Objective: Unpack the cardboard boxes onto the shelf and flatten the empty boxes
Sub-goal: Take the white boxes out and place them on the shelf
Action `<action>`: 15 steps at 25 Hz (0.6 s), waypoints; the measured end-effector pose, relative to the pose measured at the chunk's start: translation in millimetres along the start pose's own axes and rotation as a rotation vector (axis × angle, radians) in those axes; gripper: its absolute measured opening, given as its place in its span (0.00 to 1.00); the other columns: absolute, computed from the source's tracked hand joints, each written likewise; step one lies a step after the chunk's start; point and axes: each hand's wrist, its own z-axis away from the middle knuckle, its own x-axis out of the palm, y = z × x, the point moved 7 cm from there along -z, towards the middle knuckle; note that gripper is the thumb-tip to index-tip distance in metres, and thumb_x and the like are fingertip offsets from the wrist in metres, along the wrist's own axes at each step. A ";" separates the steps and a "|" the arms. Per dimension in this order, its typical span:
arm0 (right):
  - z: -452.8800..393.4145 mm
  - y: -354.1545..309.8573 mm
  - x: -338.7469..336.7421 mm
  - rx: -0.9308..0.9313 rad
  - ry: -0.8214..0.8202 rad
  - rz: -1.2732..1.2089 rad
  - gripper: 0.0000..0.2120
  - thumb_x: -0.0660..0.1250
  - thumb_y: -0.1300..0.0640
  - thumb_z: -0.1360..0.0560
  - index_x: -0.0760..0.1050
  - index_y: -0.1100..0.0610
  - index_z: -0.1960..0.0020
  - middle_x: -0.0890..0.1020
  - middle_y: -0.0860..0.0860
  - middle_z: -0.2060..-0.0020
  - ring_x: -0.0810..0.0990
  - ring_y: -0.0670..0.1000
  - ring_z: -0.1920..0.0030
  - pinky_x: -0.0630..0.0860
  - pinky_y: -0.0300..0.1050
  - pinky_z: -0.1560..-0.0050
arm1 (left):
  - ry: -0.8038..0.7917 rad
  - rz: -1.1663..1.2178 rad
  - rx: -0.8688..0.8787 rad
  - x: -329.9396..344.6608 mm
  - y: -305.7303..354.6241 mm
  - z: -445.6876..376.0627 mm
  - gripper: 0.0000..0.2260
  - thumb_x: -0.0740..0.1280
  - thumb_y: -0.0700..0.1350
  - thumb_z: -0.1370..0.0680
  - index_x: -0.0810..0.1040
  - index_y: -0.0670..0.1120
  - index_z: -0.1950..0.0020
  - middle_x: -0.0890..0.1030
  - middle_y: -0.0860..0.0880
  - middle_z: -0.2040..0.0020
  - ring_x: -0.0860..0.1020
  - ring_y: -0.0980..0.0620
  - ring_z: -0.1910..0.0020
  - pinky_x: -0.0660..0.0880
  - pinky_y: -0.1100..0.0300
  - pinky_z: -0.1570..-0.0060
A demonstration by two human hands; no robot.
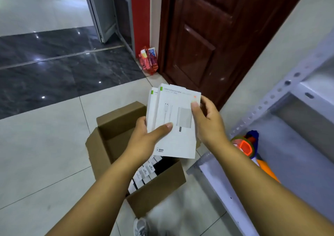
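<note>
Head view, looking down: I see an open brown cardboard box (137,163) on the pale tiled floor (45,154), flaps up, standing just left of the grey metal shelf (289,109). Inside it, small white retail packs (144,172) stand on edge in rows, with a darker gap among them near the right wall; the far half of the box looks unfilled.

Above the box I hold two flat white product boxes (175,120), stacked and slightly fanned. My left hand (144,136) grips their lower left edge, thumb across the front face and fingers behind. My right hand (207,120) grips the right edge, thumb pressed near the upper right corner.

My forearms hide part of the box's contents, so I cannot count the packs. The shelf is cut off at the right edge. On its low tier lies an orange and blue tape dispenser (247,145), partly behind my right wrist. A grey shoe (141,227) shows at the bottom edge.

The front box bears a green tab at the top left, a small orange round mark at the top right, and a drawing of a cable and a plug charger. The printed line along the top is too blurred to read. A red bag (148,60) sits on the far floor beside the dark wooden door (207,37).
</note>
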 end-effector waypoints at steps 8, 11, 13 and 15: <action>74.9 18.7 -54.6 0.085 -0.185 -0.111 0.23 0.61 0.41 0.25 0.72 0.48 0.33 0.81 0.44 0.43 0.80 0.42 0.45 0.78 0.38 0.49 | -0.013 0.103 0.021 53.8 12.5 38.9 0.21 0.69 0.52 0.25 0.66 0.50 0.36 0.80 0.53 0.47 0.81 0.54 0.51 0.76 0.63 0.63; 91.0 6.5 -75.9 0.062 -0.176 -0.219 0.21 0.61 0.40 0.25 0.73 0.47 0.35 0.82 0.44 0.43 0.80 0.42 0.43 0.77 0.37 0.45 | -0.071 0.118 0.042 75.8 26.3 48.9 0.22 0.69 0.53 0.26 0.68 0.49 0.35 0.81 0.53 0.47 0.82 0.54 0.52 0.77 0.63 0.64; 98.1 -0.3 -89.4 0.075 -0.154 -0.237 0.23 0.61 0.37 0.25 0.73 0.46 0.34 0.82 0.43 0.43 0.79 0.44 0.41 0.77 0.43 0.41 | -0.135 0.110 0.051 91.5 38.4 54.0 0.22 0.69 0.54 0.26 0.69 0.48 0.34 0.82 0.51 0.47 0.83 0.52 0.53 0.77 0.62 0.63; 103.6 -8.4 -103.6 0.081 -0.089 -0.250 0.26 0.61 0.35 0.27 0.73 0.46 0.33 0.82 0.45 0.43 0.79 0.48 0.40 0.78 0.49 0.40 | -0.216 0.100 0.067 107.8 53.9 60.1 0.22 0.68 0.54 0.25 0.70 0.47 0.35 0.83 0.50 0.48 0.84 0.51 0.55 0.77 0.62 0.66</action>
